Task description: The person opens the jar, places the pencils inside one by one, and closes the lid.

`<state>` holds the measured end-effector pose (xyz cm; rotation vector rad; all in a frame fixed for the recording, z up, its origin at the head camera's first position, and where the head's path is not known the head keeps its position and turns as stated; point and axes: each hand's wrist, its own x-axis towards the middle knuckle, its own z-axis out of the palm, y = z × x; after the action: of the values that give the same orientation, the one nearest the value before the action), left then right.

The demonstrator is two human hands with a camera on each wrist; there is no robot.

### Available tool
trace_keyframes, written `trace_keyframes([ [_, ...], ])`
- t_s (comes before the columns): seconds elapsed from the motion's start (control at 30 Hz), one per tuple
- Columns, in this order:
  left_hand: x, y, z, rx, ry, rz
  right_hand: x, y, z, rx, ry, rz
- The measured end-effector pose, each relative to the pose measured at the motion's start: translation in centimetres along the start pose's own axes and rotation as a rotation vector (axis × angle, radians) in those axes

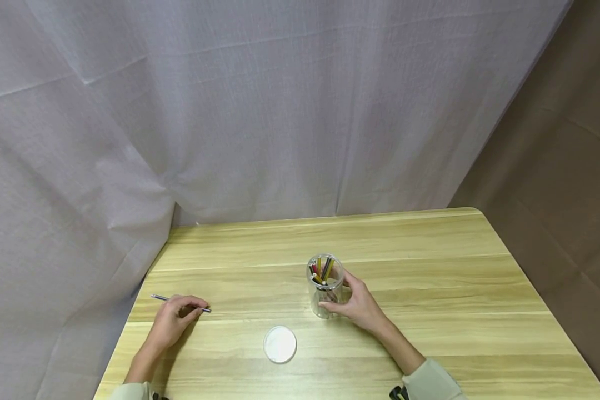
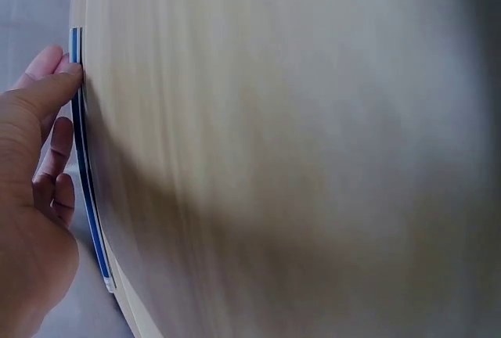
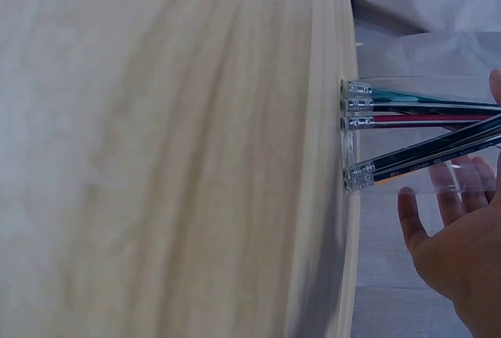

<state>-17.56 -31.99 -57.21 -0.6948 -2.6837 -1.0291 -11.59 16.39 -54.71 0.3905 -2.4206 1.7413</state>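
Observation:
Over the table's left side, my left hand [image 1: 171, 319] pinches a pencil [image 2: 88, 197] between thumb and fingertips near one end. The pencil's long dark-blue barrel runs back past the fingers to a pale metal-capped end. To the right of centre stands an upright clear cylindrical jar [image 1: 316, 303] without a lid on its mouth. Several pencils [image 3: 438, 121] lean inside it, with black, red, teal and yellowish barrels. My right hand [image 1: 361, 308] grips the jar from the right, thumb on the near side and fingers around the far side, partly hidden behind it.
A round white lid-like disc [image 1: 280, 344] lies on the wood-grain table [image 1: 430, 311] between the hands, nearer the front. Behind the table hangs a grey curtain [image 1: 260, 122], which also falls along its left edge. A brown cloth [image 1: 555, 166] hangs on the right.

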Motion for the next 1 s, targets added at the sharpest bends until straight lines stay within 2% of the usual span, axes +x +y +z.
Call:
trace_keyframes([
  [0.4, 2.3, 3.1, 3.4, 0.027, -0.078, 0.118, 0.0, -0.2, -0.1, 0.007, -0.015, 0.012],
  [0.63, 3.5, 5.5, 5.4, 0.052, -0.086, 0.208, 0.0, -0.2, -0.1, 0.000, -0.015, 0.016],
  [0.8, 4.7, 7.4, 6.0, 0.042, -0.067, 0.287, 0.1, -0.1, -0.1, -0.009, -0.010, 0.008],
  [1.0, 6.2, 9.6, 6.0, 0.011, -0.037, 0.393, 0.0, -0.1, -0.2, -0.007, -0.012, 0.010],
])
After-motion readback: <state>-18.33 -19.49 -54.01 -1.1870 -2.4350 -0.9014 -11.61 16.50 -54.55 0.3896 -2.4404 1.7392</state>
